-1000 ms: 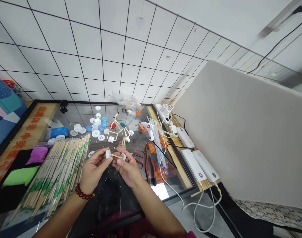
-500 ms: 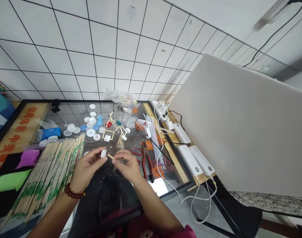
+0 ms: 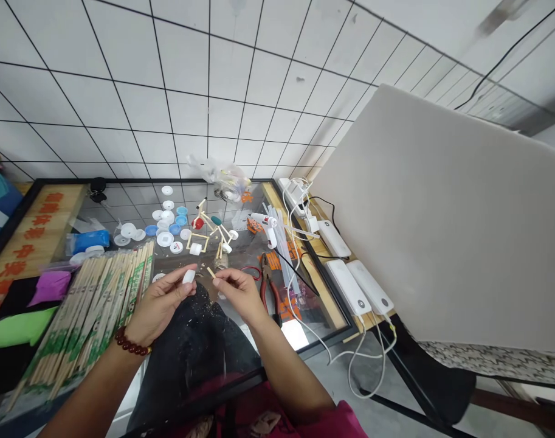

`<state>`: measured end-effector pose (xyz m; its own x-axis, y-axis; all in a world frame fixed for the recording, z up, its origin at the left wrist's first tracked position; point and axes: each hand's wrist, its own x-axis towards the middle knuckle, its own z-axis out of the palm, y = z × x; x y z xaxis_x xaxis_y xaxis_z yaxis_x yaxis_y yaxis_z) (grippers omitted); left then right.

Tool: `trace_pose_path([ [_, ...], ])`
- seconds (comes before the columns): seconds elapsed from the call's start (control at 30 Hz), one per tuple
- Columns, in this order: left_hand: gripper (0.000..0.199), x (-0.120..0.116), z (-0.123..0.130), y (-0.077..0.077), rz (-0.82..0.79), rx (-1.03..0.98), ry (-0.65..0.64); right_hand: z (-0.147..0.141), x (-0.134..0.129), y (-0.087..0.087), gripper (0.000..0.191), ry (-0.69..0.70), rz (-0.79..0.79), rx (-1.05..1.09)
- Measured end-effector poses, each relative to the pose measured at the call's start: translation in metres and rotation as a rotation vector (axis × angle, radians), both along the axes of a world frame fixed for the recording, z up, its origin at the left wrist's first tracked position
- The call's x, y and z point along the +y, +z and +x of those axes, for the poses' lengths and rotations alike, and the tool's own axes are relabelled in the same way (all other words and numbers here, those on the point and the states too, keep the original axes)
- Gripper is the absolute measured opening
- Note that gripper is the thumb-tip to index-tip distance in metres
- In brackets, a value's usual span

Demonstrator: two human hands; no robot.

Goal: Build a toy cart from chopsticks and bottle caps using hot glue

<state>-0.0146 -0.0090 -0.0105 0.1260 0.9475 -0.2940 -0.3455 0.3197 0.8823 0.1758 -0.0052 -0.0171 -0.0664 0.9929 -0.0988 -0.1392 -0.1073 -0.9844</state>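
Observation:
Between the thumb and fingers of my left hand (image 3: 161,299) is a white bottle cap (image 3: 189,277), tilted on its side. My right hand (image 3: 238,292) pinches a short wooden stick (image 3: 211,272), its free end pointing up and left. A small gap separates stick and cap. Just beyond my hands stand small stick frames (image 3: 198,243) with white caps fixed on, a red lump (image 3: 197,224) and a dark green lump (image 3: 216,221). Loose white and blue caps (image 3: 165,239) lie to their left. Pliers (image 3: 270,289) and red-handled scissors (image 3: 251,273) lie by my right hand.
Packed chopsticks (image 3: 90,310) cover the table's left side, beside purple (image 3: 51,288) and green packets (image 3: 22,326). A white glue gun (image 3: 268,225) with its cord and glue sticks (image 3: 286,258) lies right. White power banks (image 3: 345,286) and cables line the right edge.
The stick's end has moved away from the cap and now points more upward. The cap has turned in my left fingers. The view has shifted slightly.

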Motion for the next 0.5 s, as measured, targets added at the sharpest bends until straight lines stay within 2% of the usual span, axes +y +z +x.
trace_pose_path([
  [0.1,0.045,0.000,0.001,-0.001,-0.045,-0.110,-0.011,-0.002,-0.002,0.001,0.016,-0.041,0.147,-0.141],
  [0.17,0.045,0.000,0.002,-0.002,-0.073,-0.167,-0.006,-0.003,-0.003,0.002,0.020,0.047,0.077,-0.085],
  [0.27,0.041,0.002,0.002,-0.004,-0.095,-0.225,-0.018,-0.007,-0.004,0.003,0.028,0.213,-0.109,0.057],
  [0.5,0.034,0.003,0.001,-0.005,-0.148,-0.241,-0.043,-0.014,-0.004,0.002,0.033,0.269,-0.259,0.207],
])
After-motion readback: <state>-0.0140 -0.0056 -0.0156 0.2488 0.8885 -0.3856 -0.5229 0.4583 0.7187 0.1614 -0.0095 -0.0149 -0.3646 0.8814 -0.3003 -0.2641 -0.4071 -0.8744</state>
